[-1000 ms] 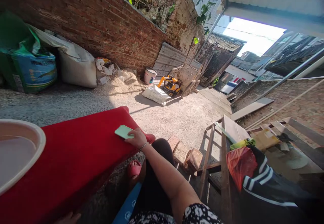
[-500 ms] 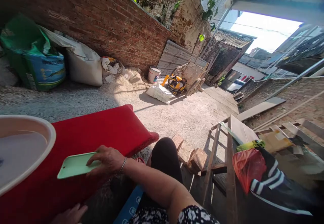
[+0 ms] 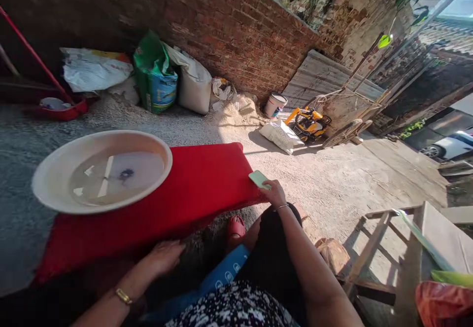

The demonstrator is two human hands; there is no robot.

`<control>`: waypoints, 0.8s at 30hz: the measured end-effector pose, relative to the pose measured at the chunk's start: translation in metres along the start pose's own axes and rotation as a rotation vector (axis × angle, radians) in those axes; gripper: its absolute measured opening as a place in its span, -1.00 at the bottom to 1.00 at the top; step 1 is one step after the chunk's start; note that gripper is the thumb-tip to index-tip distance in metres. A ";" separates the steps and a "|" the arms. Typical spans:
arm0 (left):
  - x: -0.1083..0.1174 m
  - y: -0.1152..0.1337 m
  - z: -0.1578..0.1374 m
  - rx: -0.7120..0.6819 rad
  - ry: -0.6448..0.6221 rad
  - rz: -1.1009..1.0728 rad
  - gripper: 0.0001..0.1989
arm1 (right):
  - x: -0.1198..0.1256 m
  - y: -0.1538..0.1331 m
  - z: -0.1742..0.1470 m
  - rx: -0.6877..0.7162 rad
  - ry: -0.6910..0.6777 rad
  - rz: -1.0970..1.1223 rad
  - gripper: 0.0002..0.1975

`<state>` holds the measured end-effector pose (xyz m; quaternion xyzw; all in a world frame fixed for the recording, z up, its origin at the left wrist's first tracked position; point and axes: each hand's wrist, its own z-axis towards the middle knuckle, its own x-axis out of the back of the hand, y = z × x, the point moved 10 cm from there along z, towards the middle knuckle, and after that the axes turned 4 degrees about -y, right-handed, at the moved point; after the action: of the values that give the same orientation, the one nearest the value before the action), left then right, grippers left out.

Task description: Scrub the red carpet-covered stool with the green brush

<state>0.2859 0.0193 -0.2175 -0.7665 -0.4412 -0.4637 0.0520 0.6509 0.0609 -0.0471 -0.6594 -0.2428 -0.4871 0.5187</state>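
Note:
A flat pale green rectangle (image 3: 259, 179), shaped like a phone with rounded corners, is gripped at its near end by my right hand (image 3: 275, 194). It is at the right end of the low bench with a red cover (image 3: 207, 174). On the left part of the bench stands a wide pale basin (image 3: 46, 189) of water, with a small dark clump in it. My left hand (image 3: 164, 258) is by the bench's near edge in shade, fingers stretched out, holding nothing that I can see.
Full sacks (image 3: 194, 88) and a white bucket (image 3: 275, 105) stand along the brick wall. A yellow toy excavator (image 3: 310, 122) is beside a white bag (image 3: 281, 137). A red dustpan (image 3: 70, 112) lies far left. A wooden frame (image 3: 373, 245) stands at right.
My right hand has carried the green rectangle from the bench's middle to its right end. My left hand has come further into view. The view has swung left, showing the whole basin.

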 end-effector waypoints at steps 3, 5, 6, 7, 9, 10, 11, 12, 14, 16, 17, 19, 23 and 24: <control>0.001 0.002 -0.004 0.007 -0.006 0.030 -0.55 | 0.003 0.014 0.004 -0.081 0.090 0.017 -0.76; -0.002 0.003 -0.002 -0.001 -0.011 0.025 -0.58 | -0.011 -0.008 0.003 -0.007 0.086 0.062 -0.74; -0.004 0.003 -0.001 -0.002 -0.019 0.026 -0.59 | -0.024 -0.028 0.001 0.075 0.053 0.092 -0.74; -0.007 0.003 0.001 -0.001 -0.029 0.029 -0.59 | -0.038 -0.052 -0.002 0.176 0.003 0.121 -0.75; -0.012 0.002 0.006 0.017 -0.049 0.033 -0.62 | -0.067 -0.104 -0.013 0.383 -0.105 0.163 -0.76; -0.014 0.001 0.007 0.027 -0.056 0.032 -0.64 | -0.081 -0.128 -0.020 0.477 -0.159 0.174 -0.76; -0.017 0.001 0.009 0.036 -0.062 0.030 -0.65 | -0.093 -0.148 -0.028 0.562 -0.210 0.180 -0.76; -0.019 0.000 0.010 0.043 -0.070 0.025 -0.66 | -0.104 -0.165 -0.036 0.635 -0.254 0.184 -0.76; -0.025 -0.002 0.012 0.057 -0.093 0.011 -0.68 | -0.118 -0.184 -0.045 0.723 -0.309 0.192 -0.75; -0.029 -0.005 0.012 0.071 -0.119 -0.008 -0.69 | -0.121 -0.184 -0.042 0.720 -0.315 0.211 -0.75; -0.030 -0.007 0.012 0.077 -0.129 -0.018 -0.69 | -0.120 -0.177 -0.036 0.686 -0.306 0.221 -0.75; -0.030 -0.010 0.011 0.085 -0.142 -0.040 -0.68 | -0.114 -0.155 -0.018 0.581 -0.289 0.228 -0.75; -0.030 -0.011 0.010 0.081 -0.143 -0.084 -0.66 | -0.092 -0.087 0.019 0.333 -0.220 0.199 -0.70; -0.030 -0.012 0.010 0.080 -0.137 -0.097 -0.66 | -0.084 -0.067 0.026 0.263 -0.190 0.184 -0.68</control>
<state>0.2788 0.0123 -0.2497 -0.7716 -0.4984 -0.3941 0.0298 0.5718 0.1234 -0.0917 -0.6485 -0.2908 -0.3372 0.6174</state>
